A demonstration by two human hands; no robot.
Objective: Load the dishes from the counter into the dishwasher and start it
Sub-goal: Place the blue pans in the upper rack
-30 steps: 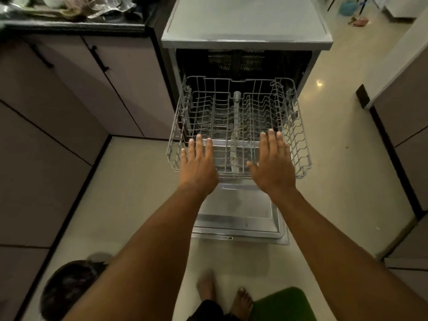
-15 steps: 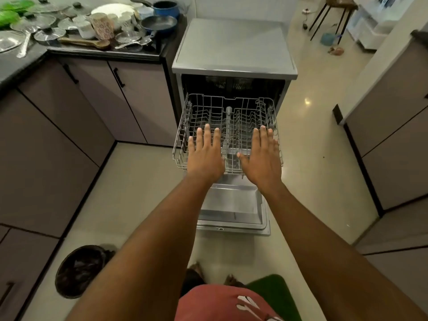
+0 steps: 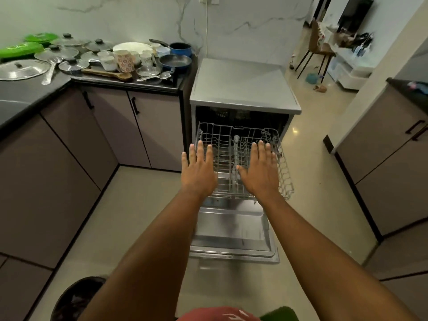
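Note:
The grey dishwasher [image 3: 243, 89] stands open, its door [image 3: 231, 235] folded down flat. An empty wire rack [image 3: 283, 172] is pulled out over the door. My left hand [image 3: 199, 172] and my right hand [image 3: 260, 172] are stretched out flat, palms down, over the rack's front part, fingers straight and holding nothing. On the dark counter [image 3: 27, 93] to the left lie several dishes: steel lids [image 3: 23, 69], a patterned mug [image 3: 125, 61], a white plate [image 3: 133, 46], a black frying pan [image 3: 174, 61], a blue pot [image 3: 180, 48] and a wooden spoon [image 3: 106, 74].
Cabinets [image 3: 111, 126] line the left side and more cabinets [image 3: 389, 158] stand at the right. A dark bin [image 3: 74, 300] sits on the floor at lower left. A green mat [image 3: 280, 313] lies by my feet. A chair [image 3: 317, 46] stands in the far room.
The view has risen and drawn back, bringing the counter of dishes into sight. Both hands stay flat over the rack, now higher above it.

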